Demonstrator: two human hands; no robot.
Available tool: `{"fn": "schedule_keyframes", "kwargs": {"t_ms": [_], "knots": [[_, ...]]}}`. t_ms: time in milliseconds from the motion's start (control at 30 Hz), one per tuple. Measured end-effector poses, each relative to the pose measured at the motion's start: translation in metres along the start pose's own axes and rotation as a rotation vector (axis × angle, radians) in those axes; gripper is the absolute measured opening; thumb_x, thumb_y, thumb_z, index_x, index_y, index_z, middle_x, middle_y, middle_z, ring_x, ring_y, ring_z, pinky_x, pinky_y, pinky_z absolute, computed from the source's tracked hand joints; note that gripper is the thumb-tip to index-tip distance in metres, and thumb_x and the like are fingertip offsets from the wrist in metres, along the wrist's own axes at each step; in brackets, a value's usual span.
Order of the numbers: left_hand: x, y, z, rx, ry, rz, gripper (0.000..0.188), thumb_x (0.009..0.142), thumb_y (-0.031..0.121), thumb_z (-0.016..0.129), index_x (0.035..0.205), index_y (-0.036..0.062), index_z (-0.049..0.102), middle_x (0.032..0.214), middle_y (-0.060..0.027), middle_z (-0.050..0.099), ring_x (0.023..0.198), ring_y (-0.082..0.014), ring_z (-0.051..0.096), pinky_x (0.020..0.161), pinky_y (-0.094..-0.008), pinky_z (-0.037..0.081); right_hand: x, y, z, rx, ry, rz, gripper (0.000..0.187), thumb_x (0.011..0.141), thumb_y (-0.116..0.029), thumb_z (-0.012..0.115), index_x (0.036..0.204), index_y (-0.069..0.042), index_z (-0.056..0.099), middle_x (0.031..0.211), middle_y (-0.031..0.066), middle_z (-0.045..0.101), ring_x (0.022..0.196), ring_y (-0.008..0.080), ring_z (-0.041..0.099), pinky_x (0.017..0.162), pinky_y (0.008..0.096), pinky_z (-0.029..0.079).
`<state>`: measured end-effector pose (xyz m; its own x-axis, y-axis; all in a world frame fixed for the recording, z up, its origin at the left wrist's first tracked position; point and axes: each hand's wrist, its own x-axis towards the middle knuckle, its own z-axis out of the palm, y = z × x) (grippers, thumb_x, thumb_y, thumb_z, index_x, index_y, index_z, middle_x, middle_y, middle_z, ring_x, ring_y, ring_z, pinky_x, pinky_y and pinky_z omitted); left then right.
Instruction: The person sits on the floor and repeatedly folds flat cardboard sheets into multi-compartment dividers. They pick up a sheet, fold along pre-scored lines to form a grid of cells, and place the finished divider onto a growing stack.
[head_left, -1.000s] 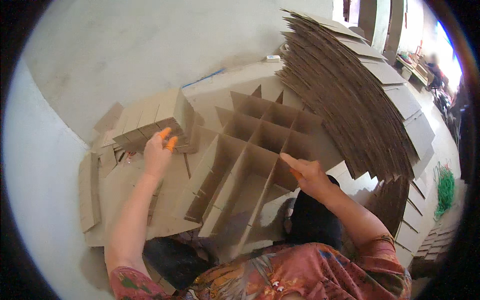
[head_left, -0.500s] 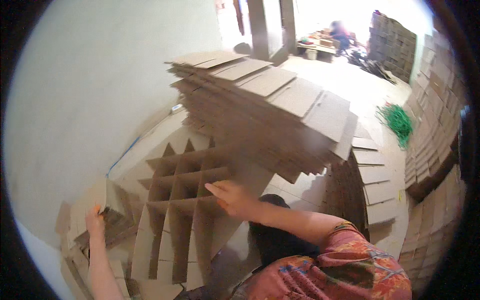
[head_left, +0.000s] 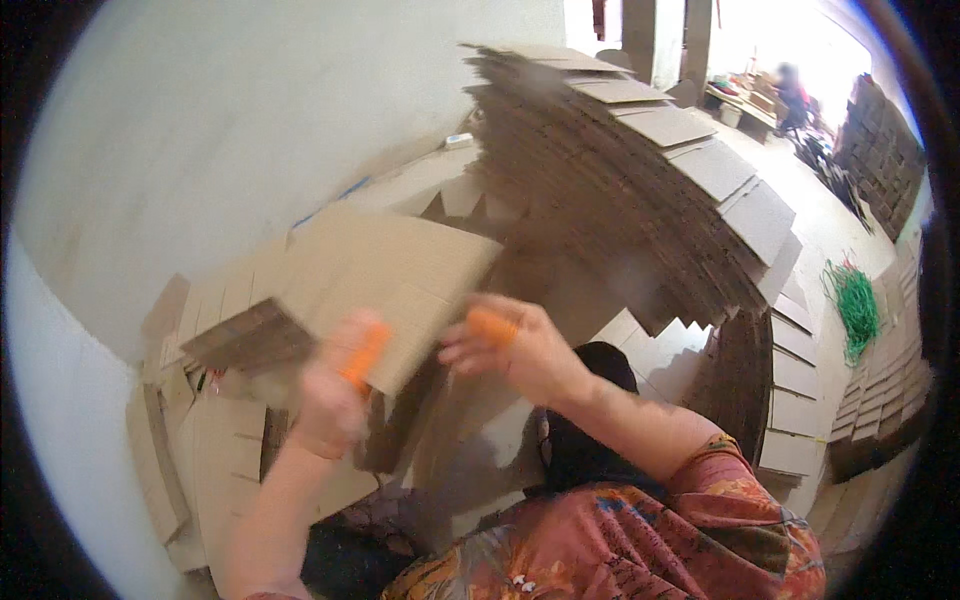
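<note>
My left hand, with an orange band on a finger, grips the lower edge of a tan cardboard sheet. It is blurred by motion, and whether it is one sheet or several I cannot tell. The sheet is tilted and covers most of the slotted cardboard divider grid behind it. A few pointed tips of the grid show past the sheet's far edge. Beside the sheet's right edge, my right hand has its fingers loosely bent and apart, with an orange band on one; nothing shows in it.
A tall stack of flat cardboard stands ahead. More cardboard pieces lie at lower left, near the white wall. On the right are a green strand bundle and cardboard piles. A person sits far off.
My left hand has come from the left pile toward the middle, bringing the cardboard sheet over the grid. My right hand has moved slightly right in the picture. The view has turned left.
</note>
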<state>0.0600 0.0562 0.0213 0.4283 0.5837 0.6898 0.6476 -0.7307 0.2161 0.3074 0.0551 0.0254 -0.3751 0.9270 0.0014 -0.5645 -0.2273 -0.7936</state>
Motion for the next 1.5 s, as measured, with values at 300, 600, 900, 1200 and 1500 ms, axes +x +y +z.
{"fn": "schedule_keyframes", "kwargs": {"t_ms": [300, 600, 900, 1200, 1500], "knots": [[0.019, -0.030, -0.026, -0.196, 0.245, -0.576, 0.047, 0.082, 0.010, 0.068, 0.125, -0.0001, 0.051, 0.098, -0.0091, 0.063, 0.081, -0.0137, 0.060, 0.069, -0.0291, 0.050, -0.024, -0.028, -0.018, -0.543, 0.132, -0.557, 0.018, 0.087, -0.001, 0.054, 0.103, 0.002, 0.062, 0.094, 0.0004, 0.065, 0.084, 0.0099, 0.058, 0.074, 0.0249, 0.047], [0.004, -0.078, -0.034, -0.541, 0.311, -0.797, 0.026, 0.090, 0.011, 0.058, 0.114, -0.0001, 0.059, 0.091, -0.0034, 0.063, 0.078, -0.0100, 0.059, 0.070, -0.0235, 0.049, -0.034, -0.024, -0.009, -0.949, 0.044, -0.692, 0.017, 0.086, 0.001, 0.057, 0.102, 0.000, 0.061, 0.079, 0.0082, 0.067, 0.070, 0.0101, 0.060, 0.063, 0.0260, 0.049], [-0.017, -0.087, -0.040, -0.581, 0.378, -0.843, 0.021, 0.090, 0.010, 0.058, 0.108, -0.0004, 0.061, 0.091, -0.0039, 0.064, 0.079, -0.0112, 0.060, 0.069, -0.0245, 0.050, -0.029, -0.023, 0.000, -1.045, 0.004, -0.668, 0.015, 0.086, -0.002, 0.057, 0.101, 0.000, 0.061, 0.080, 0.0118, 0.067, 0.071, 0.0105, 0.060, 0.064, 0.0283, 0.049], [-0.070, -0.125, -0.017, -0.464, -0.045, -1.055, 0.031, 0.085, 0.016, 0.064, 0.109, -0.0027, 0.061, 0.092, -0.0080, 0.066, 0.078, -0.0115, 0.060, 0.069, -0.0249, 0.048, -0.013, 0.032, -0.044, -1.071, 0.122, -0.267, 0.017, 0.086, -0.009, 0.062, 0.098, 0.002, 0.063, 0.080, 0.0135, 0.067, 0.074, 0.0078, 0.055, 0.064, 0.0277, 0.046], [-0.059, -0.061, -0.036, -0.066, 0.136, -0.768, 0.034, 0.079, 0.016, 0.071, 0.106, -0.0031, 0.062, 0.090, -0.0064, 0.065, 0.075, -0.0138, 0.058, 0.067, -0.0281, 0.048, -0.025, 0.005, -0.028, -1.180, 0.052, -0.689, 0.047, 0.078, -0.003, 0.066, 0.123, -0.004, 0.053, 0.100, 0.0188, 0.065, 0.084, 0.0260, 0.067, 0.068, 0.0338, 0.053]]}}
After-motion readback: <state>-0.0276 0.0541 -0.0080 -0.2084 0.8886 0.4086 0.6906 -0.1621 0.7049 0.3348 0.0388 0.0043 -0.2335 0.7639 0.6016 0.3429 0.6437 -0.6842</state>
